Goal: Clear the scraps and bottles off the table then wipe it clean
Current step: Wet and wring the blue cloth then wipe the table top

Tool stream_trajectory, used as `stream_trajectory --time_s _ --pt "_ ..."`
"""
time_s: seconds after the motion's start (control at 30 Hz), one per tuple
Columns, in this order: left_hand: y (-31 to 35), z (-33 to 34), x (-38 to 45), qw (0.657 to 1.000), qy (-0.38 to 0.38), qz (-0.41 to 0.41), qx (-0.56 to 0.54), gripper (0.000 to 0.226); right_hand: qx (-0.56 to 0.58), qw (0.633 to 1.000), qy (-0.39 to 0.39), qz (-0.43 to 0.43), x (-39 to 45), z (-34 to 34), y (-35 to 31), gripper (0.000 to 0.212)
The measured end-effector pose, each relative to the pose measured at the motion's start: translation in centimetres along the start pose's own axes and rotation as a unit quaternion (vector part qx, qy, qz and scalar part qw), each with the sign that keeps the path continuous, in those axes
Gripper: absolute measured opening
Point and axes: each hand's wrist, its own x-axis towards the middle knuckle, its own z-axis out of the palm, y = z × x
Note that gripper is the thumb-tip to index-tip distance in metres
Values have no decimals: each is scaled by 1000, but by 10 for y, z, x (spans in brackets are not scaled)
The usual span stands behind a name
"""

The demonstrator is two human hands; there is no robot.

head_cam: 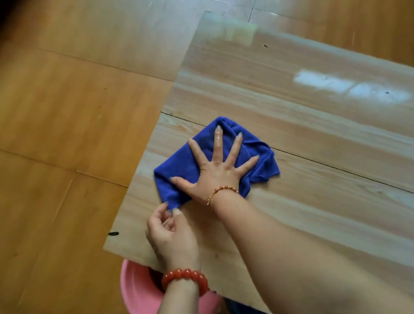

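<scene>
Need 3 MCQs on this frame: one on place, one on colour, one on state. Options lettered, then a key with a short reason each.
1. Where is the basin?
A. on the table
B. on the floor, partly under the table edge
C. in the left hand

2. What colour is the cloth?
A. blue
B. green
C. white

3. How is the right hand placed?
A. clenched in a fist
B. lifted off the cloth
C. flat on the cloth, fingers spread

Key:
1 B, its pink rim shows below the near table corner.
2 A, the cloth is plainly blue.
3 C, the palm presses the cloth while the left hand pinches its near corner.
</scene>
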Motion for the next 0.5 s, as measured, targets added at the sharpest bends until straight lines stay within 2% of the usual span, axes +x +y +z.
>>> stream_trajectory --time_s 0.17,0.33,0.5 --pt "-1 -43 -9 996 38 10 83 33 -5 1000 -27 -12 -60 35 -22 91" --pt "-3 -67 -15 992 1 26 121 36 -18 998 -55 -18 -110 57 -16 87" --pt "-6 -71 -35 986 -45 47 155 35 -42 997 -62 -19 -147 69 21 79"
